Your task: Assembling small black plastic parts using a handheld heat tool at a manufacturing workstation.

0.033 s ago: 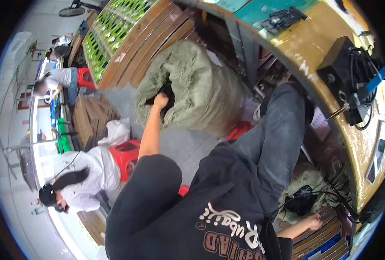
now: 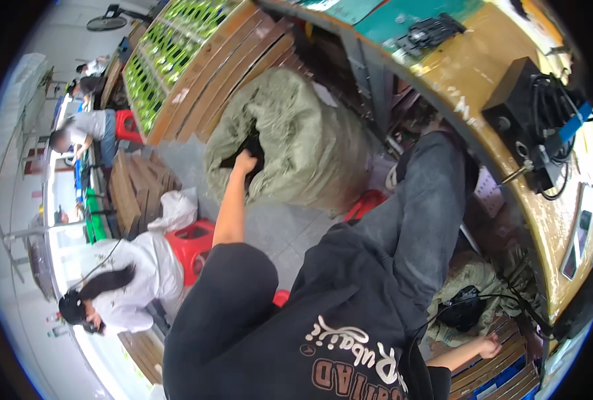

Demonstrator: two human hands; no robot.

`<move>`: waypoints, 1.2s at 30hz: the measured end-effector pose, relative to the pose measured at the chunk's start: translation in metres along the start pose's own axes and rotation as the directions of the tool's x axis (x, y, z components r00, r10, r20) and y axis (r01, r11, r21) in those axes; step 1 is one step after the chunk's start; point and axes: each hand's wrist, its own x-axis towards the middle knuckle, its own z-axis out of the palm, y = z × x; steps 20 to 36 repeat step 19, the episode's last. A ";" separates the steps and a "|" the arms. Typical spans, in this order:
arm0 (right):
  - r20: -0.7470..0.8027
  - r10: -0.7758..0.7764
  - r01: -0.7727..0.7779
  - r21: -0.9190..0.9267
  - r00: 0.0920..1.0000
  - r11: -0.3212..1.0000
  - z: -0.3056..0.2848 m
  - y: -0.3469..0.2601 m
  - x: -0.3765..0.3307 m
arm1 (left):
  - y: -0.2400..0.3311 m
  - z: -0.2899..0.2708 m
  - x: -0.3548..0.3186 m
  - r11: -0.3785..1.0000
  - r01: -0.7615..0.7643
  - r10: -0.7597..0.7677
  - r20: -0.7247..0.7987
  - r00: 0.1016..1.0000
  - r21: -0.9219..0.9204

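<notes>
My left hand (image 2: pixel 246 162) is at the mouth of a large grey-green woven sack (image 2: pixel 313 143), my arm stretched out to it. Its fingers look curled, and the dark inside of the sack (image 2: pixel 253 145) hides what they hold, if anything. The sack lies with its gathered opening towards the left. Low on the right, my right hand (image 2: pixel 488 347) is held with bent fingers beside a stack of brown slatted trays (image 2: pixel 486 377). Anything in those fingers is too small to make out.
Brown trays with bright green pieces (image 2: pixel 176 60) are stacked behind the sack. On the right, a worn workbench (image 2: pixel 466 80) carries a black box with cables (image 2: pixel 520 117) and a phone (image 2: pixel 578 230). A person in white (image 2: pixel 140 273) sits at left near a red stool (image 2: pixel 193 243).
The whole view has shifted slightly. My left hand stays at the sack's mouth, and my right hand stays by the trays.
</notes>
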 end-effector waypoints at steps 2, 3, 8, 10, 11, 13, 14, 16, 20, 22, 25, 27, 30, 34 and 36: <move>-0.012 -0.307 0.307 0.071 0.952 0.949 0.024 -0.090 0.002 | 0.014 0.026 -0.003 0.984 0.076 -0.088 0.070 0.994 0.162; 0.037 -0.405 0.380 0.279 0.914 0.882 0.024 -0.120 0.016 | 0.023 0.030 -0.006 0.976 0.012 -0.037 0.108 0.993 0.219; -0.002 -0.655 0.641 0.207 0.755 0.739 0.086 -0.273 -0.078 | -0.040 0.059 0.001 0.921 -0.029 -0.055 0.204 0.977 0.388; 0.199 -0.658 0.544 0.419 0.727 0.727 0.105 -0.299 -0.101 | -0.066 0.074 0.020 0.873 0.072 -0.194 0.207 0.959 0.483; 0.249 -0.644 0.546 0.365 0.724 0.754 0.115 -0.305 -0.108 | -0.074 0.074 0.023 0.853 0.197 -0.325 0.196 0.925 0.483; 0.466 -0.592 0.541 0.255 0.657 0.801 0.136 -0.322 -0.128 | -0.099 0.063 0.059 0.866 0.071 -0.236 0.280 0.931 0.496; 0.589 -0.615 0.625 0.224 0.525 0.748 0.151 -0.339 -0.154 | -0.084 0.082 0.040 0.891 0.007 -0.184 0.347 0.920 0.453; 0.751 -0.548 0.604 0.254 0.369 0.755 0.184 -0.346 -0.158 | -0.066 0.096 0.033 0.860 -0.030 -0.153 0.314 0.937 0.509; 0.947 -0.258 0.520 0.126 0.190 0.845 0.242 -0.319 -0.132 | -0.098 0.094 0.085 0.785 0.001 -0.209 0.264 0.942 0.620; 0.947 -0.258 0.520 0.126 0.190 0.845 0.242 -0.319 -0.132 | -0.098 0.094 0.085 0.785 0.001 -0.209 0.264 0.942 0.620; 0.947 -0.258 0.520 0.126 0.190 0.845 0.242 -0.319 -0.132 | -0.098 0.094 0.085 0.785 0.001 -0.209 0.264 0.942 0.620; 0.947 -0.258 0.520 0.126 0.190 0.845 0.242 -0.319 -0.132 | -0.098 0.094 0.085 0.785 0.001 -0.209 0.264 0.942 0.620; 0.947 -0.258 0.520 0.126 0.190 0.845 0.242 -0.319 -0.132 | -0.098 0.094 0.085 0.785 0.001 -0.209 0.264 0.942 0.620; 0.947 -0.258 0.520 0.126 0.190 0.845 0.242 -0.319 -0.132 | -0.098 0.094 0.085 0.785 0.001 -0.209 0.264 0.942 0.620; 0.947 -0.258 0.520 0.126 0.190 0.845 0.242 -0.319 -0.132 | -0.098 0.094 0.085 0.785 0.001 -0.209 0.264 0.942 0.620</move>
